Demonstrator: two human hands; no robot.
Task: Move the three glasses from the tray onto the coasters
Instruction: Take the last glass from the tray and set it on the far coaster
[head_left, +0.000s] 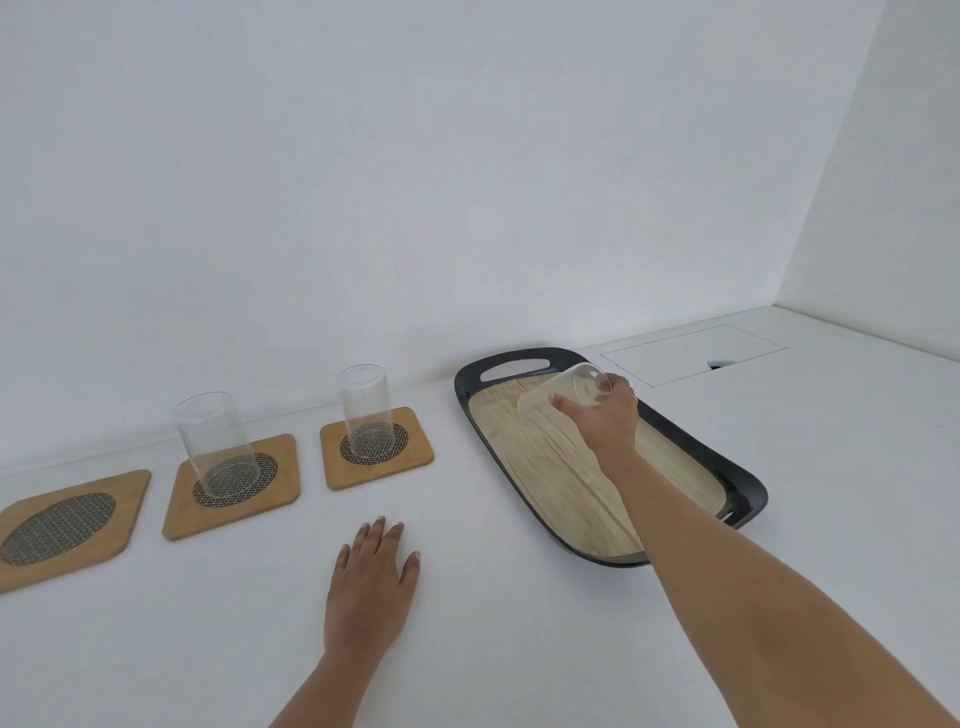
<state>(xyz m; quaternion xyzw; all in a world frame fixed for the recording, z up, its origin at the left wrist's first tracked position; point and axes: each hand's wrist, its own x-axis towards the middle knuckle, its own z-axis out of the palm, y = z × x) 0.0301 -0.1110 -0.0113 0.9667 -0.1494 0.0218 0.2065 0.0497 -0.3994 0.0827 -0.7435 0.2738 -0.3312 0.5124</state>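
Note:
Three square bamboo coasters with dark mesh centres lie in a row on the white counter. The left coaster (62, 525) is bare. A clear glass (215, 441) stands on the middle coaster (231, 486), and another clear glass (366, 410) stands on the right coaster (376, 447). To the right sits a dark oval tray (613, 457) with a pale wood-grain floor. Over its far end my right hand (605, 418) grips a third clear glass (563, 395), tilted with its base toward the left. My left hand (371, 582) rests flat on the counter, fingers spread, holding nothing.
A white wall runs behind the counter and another closes the right side. A rectangular flush panel (693, 353) with a small dark notch is set into the counter behind the tray. The tray has a handle cutout (517, 369) at its far end.

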